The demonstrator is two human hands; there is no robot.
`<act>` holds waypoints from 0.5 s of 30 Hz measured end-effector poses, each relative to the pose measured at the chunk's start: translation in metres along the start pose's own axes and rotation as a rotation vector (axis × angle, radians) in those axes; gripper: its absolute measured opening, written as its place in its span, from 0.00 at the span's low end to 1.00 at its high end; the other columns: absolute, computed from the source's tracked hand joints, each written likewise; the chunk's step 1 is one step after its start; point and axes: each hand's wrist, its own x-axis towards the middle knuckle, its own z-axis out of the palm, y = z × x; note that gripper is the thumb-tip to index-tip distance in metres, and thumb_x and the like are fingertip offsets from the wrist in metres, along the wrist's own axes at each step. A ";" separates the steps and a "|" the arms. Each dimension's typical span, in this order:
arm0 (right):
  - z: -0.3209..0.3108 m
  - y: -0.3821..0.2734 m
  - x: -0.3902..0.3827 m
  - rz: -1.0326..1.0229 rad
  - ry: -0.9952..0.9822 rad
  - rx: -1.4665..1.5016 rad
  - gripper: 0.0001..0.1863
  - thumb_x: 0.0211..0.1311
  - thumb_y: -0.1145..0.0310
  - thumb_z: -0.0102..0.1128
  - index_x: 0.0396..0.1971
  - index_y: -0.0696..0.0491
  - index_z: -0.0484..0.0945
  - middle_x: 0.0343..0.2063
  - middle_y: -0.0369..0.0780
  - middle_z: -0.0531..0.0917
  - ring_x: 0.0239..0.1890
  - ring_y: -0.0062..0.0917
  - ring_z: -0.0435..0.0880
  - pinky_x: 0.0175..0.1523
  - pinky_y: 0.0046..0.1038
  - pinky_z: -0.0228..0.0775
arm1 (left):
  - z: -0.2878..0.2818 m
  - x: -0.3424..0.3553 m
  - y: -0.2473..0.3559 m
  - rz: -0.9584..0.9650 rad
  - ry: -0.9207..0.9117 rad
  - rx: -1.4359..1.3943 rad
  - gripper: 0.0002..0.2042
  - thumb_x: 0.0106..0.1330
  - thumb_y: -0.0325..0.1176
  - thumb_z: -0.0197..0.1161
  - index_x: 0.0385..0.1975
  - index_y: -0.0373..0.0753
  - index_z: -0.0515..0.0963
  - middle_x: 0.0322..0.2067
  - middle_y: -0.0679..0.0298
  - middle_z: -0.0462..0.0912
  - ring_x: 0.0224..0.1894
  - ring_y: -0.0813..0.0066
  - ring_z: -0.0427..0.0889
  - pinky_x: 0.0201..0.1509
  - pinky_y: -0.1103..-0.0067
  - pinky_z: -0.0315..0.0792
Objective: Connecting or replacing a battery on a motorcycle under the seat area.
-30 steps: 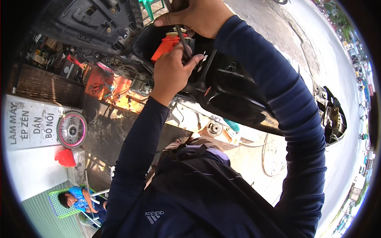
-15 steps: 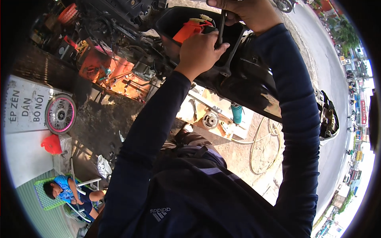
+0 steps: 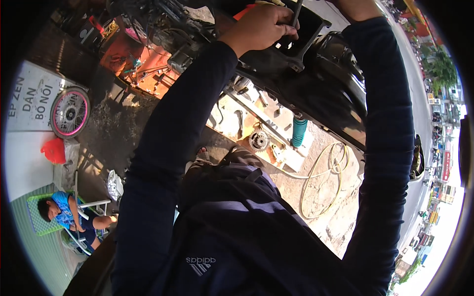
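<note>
At the top of the view my left hand (image 3: 261, 27) is closed around a slim dark metal rod (image 3: 297, 12), whose upper end runs out of the picture. It is above the dark storage compartment of a black motorbike body (image 3: 331, 74). A bit of an orange-red item (image 3: 242, 12) shows beside the hand. My right hand (image 3: 356, 7) is at the upper edge, to the right of the rod. Its fingers are cut off, so whether it still touches the rod is hidden.
Below the motorbike lie a round toothed metal part (image 3: 258, 140) and a teal coil spring (image 3: 299, 132) on a board. A pale hose (image 3: 308, 185) coils on the ground. To the left are an orange tool box (image 3: 160, 61), a pink-rimmed wheel (image 3: 70, 112) and a seated person (image 3: 69, 212).
My view has tilted down, so both hands appear higher. My right hand, earlier seen at the rod's top end, is now mostly out of frame. My left hand still grips the rod.
</note>
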 end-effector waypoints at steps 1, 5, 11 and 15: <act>-0.002 -0.001 0.001 0.008 -0.043 0.050 0.13 0.66 0.66 0.65 0.46 0.55 0.80 0.36 0.35 0.87 0.29 0.13 0.79 0.33 0.18 0.72 | 0.004 -0.002 -0.003 -0.015 0.028 0.013 0.05 0.62 0.29 0.67 0.30 0.35 0.79 0.26 0.59 0.85 0.30 0.66 0.84 0.37 0.71 0.75; -0.003 -0.010 -0.004 0.073 0.016 -0.035 0.14 0.63 0.61 0.70 0.42 0.53 0.80 0.28 0.31 0.82 0.28 0.16 0.79 0.32 0.19 0.73 | 0.023 0.000 -0.008 -0.010 0.206 0.311 0.19 0.55 0.50 0.73 0.34 0.41 0.82 0.29 0.61 0.86 0.34 0.67 0.85 0.40 0.70 0.76; 0.003 -0.016 -0.002 0.012 0.000 -0.032 0.08 0.65 0.65 0.66 0.40 0.51 0.81 0.31 0.31 0.84 0.30 0.15 0.79 0.35 0.20 0.72 | 0.021 0.002 -0.028 0.031 0.069 -0.222 0.13 0.62 0.40 0.67 0.41 0.40 0.84 0.34 0.60 0.88 0.41 0.67 0.86 0.45 0.71 0.77; -0.003 -0.006 -0.006 -0.062 0.006 -0.012 0.07 0.67 0.67 0.63 0.43 0.51 0.79 0.32 0.31 0.83 0.33 0.16 0.80 0.38 0.21 0.72 | 0.023 0.008 -0.012 0.022 0.165 0.288 0.20 0.57 0.48 0.72 0.39 0.39 0.83 0.36 0.61 0.87 0.42 0.66 0.86 0.47 0.71 0.77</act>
